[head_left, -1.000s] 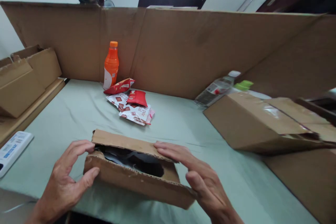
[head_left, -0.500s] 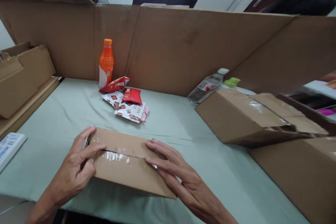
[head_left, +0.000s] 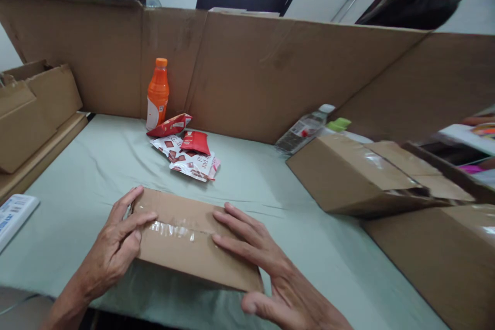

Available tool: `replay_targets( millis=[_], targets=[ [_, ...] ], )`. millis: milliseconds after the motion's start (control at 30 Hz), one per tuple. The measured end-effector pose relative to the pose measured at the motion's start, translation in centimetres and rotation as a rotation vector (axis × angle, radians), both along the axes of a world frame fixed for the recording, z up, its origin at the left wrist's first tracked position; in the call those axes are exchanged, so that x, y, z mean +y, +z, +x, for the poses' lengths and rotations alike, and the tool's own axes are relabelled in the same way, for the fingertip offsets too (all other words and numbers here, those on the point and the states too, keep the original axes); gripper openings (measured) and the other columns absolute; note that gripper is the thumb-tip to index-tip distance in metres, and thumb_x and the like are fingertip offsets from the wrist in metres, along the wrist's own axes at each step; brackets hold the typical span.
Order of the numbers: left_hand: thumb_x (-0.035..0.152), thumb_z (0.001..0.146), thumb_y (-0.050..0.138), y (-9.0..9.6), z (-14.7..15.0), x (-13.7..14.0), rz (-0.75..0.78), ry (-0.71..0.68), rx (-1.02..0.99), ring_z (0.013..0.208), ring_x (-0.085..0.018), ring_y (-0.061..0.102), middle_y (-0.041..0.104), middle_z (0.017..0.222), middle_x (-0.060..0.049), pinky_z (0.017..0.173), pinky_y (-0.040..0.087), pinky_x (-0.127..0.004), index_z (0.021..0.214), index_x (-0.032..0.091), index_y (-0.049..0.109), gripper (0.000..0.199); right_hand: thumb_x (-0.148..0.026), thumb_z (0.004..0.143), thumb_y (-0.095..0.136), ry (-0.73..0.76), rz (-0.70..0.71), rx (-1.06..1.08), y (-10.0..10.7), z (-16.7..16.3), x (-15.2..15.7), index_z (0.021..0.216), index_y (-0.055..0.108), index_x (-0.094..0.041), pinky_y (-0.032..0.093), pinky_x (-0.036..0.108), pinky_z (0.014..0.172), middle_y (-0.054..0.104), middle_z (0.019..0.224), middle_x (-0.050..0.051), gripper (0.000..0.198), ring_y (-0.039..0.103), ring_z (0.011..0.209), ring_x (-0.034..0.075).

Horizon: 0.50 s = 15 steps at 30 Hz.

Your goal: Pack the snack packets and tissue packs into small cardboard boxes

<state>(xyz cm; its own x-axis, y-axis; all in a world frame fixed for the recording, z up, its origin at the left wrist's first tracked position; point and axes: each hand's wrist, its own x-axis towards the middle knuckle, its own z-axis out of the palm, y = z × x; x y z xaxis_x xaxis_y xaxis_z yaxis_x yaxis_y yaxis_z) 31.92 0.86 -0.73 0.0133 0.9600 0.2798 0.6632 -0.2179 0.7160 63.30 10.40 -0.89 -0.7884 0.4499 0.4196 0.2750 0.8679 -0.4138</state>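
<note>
A small cardboard box (head_left: 189,263) lies at the near edge of the cloth-covered table, with clear tape across the seam of its top flaps. My left hand (head_left: 114,240) grips its left end, index finger on the top near the seam and thumb against the near side. Across the right part of the lid lie the spread fingers of my right hand (head_left: 253,250), pressing flat; its thumb sticks out past the near right corner. The flaps meet almost closely along the seam. What is inside the box is hidden.
Beyond the box lie white snack pouches (head_left: 193,166) and red packets (head_left: 195,143), beside an orange drink bottle (head_left: 158,95). A clear bottle (head_left: 305,131) leans behind a larger carton (head_left: 348,170) on the right. Cardboard panels (head_left: 270,67) wall the back; a white device (head_left: 15,219) lies left.
My right thumb has swung away from the box and its fingers have spread. The dark gap between the top flaps has narrowed. My left hand stays at the left end.
</note>
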Motion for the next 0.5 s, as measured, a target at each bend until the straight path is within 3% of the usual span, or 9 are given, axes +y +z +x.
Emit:
replay_targets(
  millis=[67, 167, 367, 500],
  targets=[
    [0.025, 0.101, 0.036, -0.2, -0.1, 0.1, -0.004, 0.000, -0.022, 0.147, -0.029, 0.040, 0.036, 0.162, -0.003, 0.119, 0.040, -0.050, 0.124, 0.030, 0.072, 0.042, -0.074, 0.091, 0.049, 0.041, -0.042, -0.021, -0.1, 0.0, 0.4, 0.150, 0.048, -0.030, 0.037, 0.055, 0.118, 0.038, 0.163, 0.009, 0.073, 0.023, 0.155, 0.033],
    [0.028, 0.102, 0.038, -0.6, -0.1, 0.2, 0.030, 0.027, -0.066, 0.148, -0.029, 0.039, 0.036, 0.162, -0.001, 0.120, 0.039, -0.049, 0.124, 0.032, 0.072, 0.041, -0.062, 0.091, 0.061, 0.087, -0.084, -0.029, -0.2, -0.4, 1.3, 0.148, 0.048, -0.031, 0.034, 0.055, 0.119, 0.036, 0.164, 0.008, 0.066, 0.021, 0.155, 0.031],
    [0.033, 0.101, 0.042, -1.3, -0.8, 0.7, 0.090, 0.068, -0.084, 0.149, -0.030, 0.038, 0.038, 0.162, 0.004, 0.125, 0.030, -0.050, 0.121, 0.032, 0.073, 0.036, -0.057, 0.082, 0.068, 0.109, -0.021, 0.072, -0.7, -1.6, 2.4, 0.135, 0.061, -0.026, 0.036, 0.056, 0.115, 0.051, 0.154, 0.011, 0.062, 0.035, 0.148, 0.031],
    [0.033, 0.100, 0.044, -1.6, -0.1, 1.7, 0.137, 0.046, -0.064, 0.149, -0.029, 0.037, 0.039, 0.162, 0.006, 0.126, 0.026, -0.048, 0.119, 0.033, 0.072, 0.034, -0.058, 0.079, 0.067, 0.078, 0.062, 0.097, -0.8, -0.3, 1.6, 0.132, 0.063, -0.024, 0.039, 0.055, 0.111, 0.058, 0.146, 0.011, 0.064, 0.043, 0.143, 0.031]
  ],
)
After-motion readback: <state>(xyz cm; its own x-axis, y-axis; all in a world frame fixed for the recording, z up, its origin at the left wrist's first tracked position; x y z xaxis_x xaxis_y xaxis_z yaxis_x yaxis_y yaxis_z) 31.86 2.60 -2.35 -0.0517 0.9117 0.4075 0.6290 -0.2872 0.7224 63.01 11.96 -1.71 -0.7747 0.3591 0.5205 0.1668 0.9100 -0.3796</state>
